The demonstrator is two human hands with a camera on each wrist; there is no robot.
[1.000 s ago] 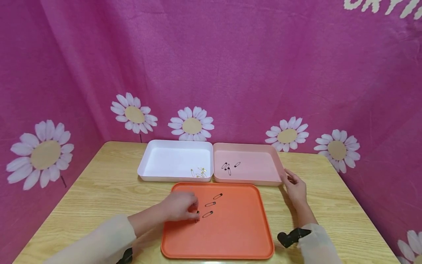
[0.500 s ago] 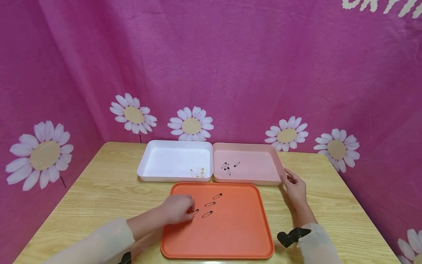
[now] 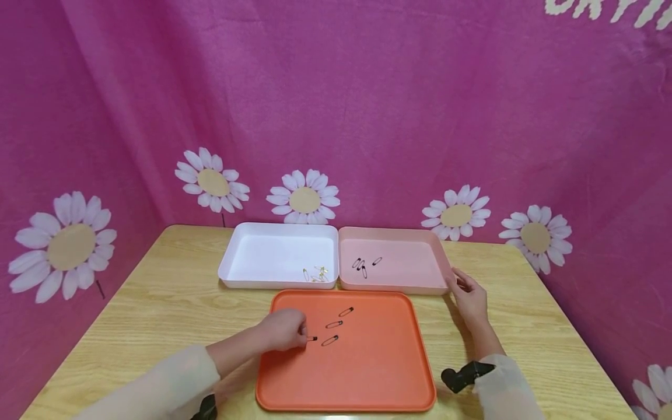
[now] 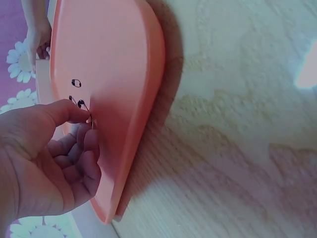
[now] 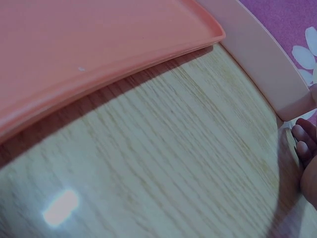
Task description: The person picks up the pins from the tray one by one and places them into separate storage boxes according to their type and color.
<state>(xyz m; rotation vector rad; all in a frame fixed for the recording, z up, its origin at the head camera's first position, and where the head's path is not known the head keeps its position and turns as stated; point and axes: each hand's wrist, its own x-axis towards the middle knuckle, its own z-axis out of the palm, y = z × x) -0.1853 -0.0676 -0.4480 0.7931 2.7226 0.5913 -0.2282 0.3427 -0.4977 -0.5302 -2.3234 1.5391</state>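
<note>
Left hand (image 3: 283, 331): fingers curled, pinching a small black metal safety pin (image 3: 312, 338) at nine o'clock on the flat orange plastic tray (image 3: 367, 373).
Right hand (image 3: 469, 296): relaxed on the wooden counter (image 3: 173, 297), touching the pale pink tray (image 3: 399, 268).
Risk: thin pin may slip; neighbouring black pins (image 3: 333, 324) could be nudged.

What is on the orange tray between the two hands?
In the head view, three black safety pins lie between the left hand and the right hand, then bare orange tray.
</note>
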